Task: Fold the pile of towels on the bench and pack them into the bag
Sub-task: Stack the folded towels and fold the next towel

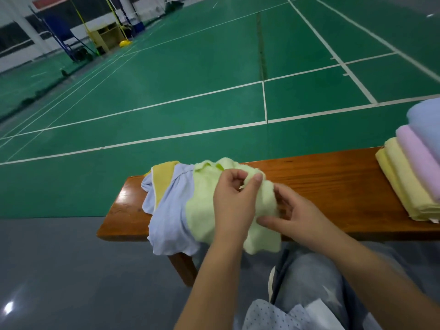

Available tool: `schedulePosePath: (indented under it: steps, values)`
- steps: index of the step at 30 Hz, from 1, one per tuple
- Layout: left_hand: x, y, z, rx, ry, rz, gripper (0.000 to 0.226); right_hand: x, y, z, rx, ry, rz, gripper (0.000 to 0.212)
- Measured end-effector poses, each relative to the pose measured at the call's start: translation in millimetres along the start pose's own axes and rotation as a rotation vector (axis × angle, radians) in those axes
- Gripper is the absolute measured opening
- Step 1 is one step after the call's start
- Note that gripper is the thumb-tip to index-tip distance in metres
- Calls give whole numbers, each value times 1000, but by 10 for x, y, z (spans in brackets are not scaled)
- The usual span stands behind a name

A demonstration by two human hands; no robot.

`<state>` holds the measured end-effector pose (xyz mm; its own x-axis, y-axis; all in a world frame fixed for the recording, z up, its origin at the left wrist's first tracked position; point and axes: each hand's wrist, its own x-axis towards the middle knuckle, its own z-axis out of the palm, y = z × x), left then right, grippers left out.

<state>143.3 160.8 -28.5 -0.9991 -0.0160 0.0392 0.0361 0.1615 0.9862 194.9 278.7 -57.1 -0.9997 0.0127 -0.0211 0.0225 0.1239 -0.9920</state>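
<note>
The pale green towel (pixel 202 210) lies crumpled on top of the unfolded pile at the bench's (pixel 321 177) left end, over a light blue towel (pixel 166 210) and a yellow one (pixel 163 179), its near part hanging over the bench's front edge. The left hand (pixel 232 203) pinches an upper corner between thumb and fingertips, while the right hand (pixel 292 220), just beside it, curls its fingers into the cloth lower down. Both grips crowd the towel's right side, so its bulk trails leftward and needs spreading first.

My left hand (pixel 232 201) pinches with thumb and curled fingers; my right hand (pixel 294 219) lies beside it, fingers curled inward.
</note>
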Motion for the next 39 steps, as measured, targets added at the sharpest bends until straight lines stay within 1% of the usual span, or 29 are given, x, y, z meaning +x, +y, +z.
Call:
schedulePosePath:
  steps: [2,6,7,8,10,11,12,14,15,17,18,20,22,23,26,28,29,31,34,36,38,39]
  values:
    - [-64,54,117,-85,-70,-9,19,-40,-17,-36,-54,87,-12,37]
    - [-34,36,213,-6,-233,4,9,-170,-43,-338,-100,145,39,21]
    - [8,-8,236,55,-265,0,10,-212,-26,-454,-114,195,72,16]
    - [67,-75,248,164,-279,16,11,-251,-5,-564,-122,255,114,10]
    - [208,-282,285,508,-313,91,16,-341,74,-790,-98,357,206,7]
    - [272,-395,295,665,-335,130,23,-381,133,-886,-77,386,249,9]
    - [322,-518,339,756,-379,161,30,-443,184,-989,-62,411,292,11]
    - [398,-744,405,839,-500,189,39,-541,267,-1152,-40,455,352,16]
    - [420,-849,451,875,-574,186,41,-589,310,-1241,-24,489,372,21]
    - [457,-1060,502,1002,-676,167,43,-662,370,-1395,-2,560,401,40]
    - [468,-1157,513,1083,-675,186,42,-686,377,-1451,-6,582,411,48]
    - [475,-1276,538,1184,-594,292,36,-707,399,-1544,-24,584,425,58]
    - [458,-1287,558,1186,-540,406,26,-665,415,-1595,-22,568,430,61]
    - [446,-1275,550,1186,-538,435,24,-613,392,-1607,-20,560,434,58]
    - [394,-1233,476,1200,-556,415,23,-415,228,-1649,-21,526,385,41]
    - [331,-1205,374,1204,-589,393,23,-253,53,-1685,13,513,343,39]
    - [289,-1181,321,1195,-624,381,22,-164,-24,-1707,17,515,329,39]
    - [191,-1116,228,1142,-736,334,17,64,-87,-1750,-65,539,320,44]
    - [23,-984,163,987,-938,198,12,344,3,-1708,-325,532,365,52]
    - [-71,-897,176,974,-1039,106,13,371,199,-1625,-451,476,362,55]
    - [-99,-863,203,1010,-1086,78,16,265,392,-1549,-515,426,339,54]
    - [-92,-858,222,1010,-1078,76,18,181,475,-1525,-548,397,340,52]
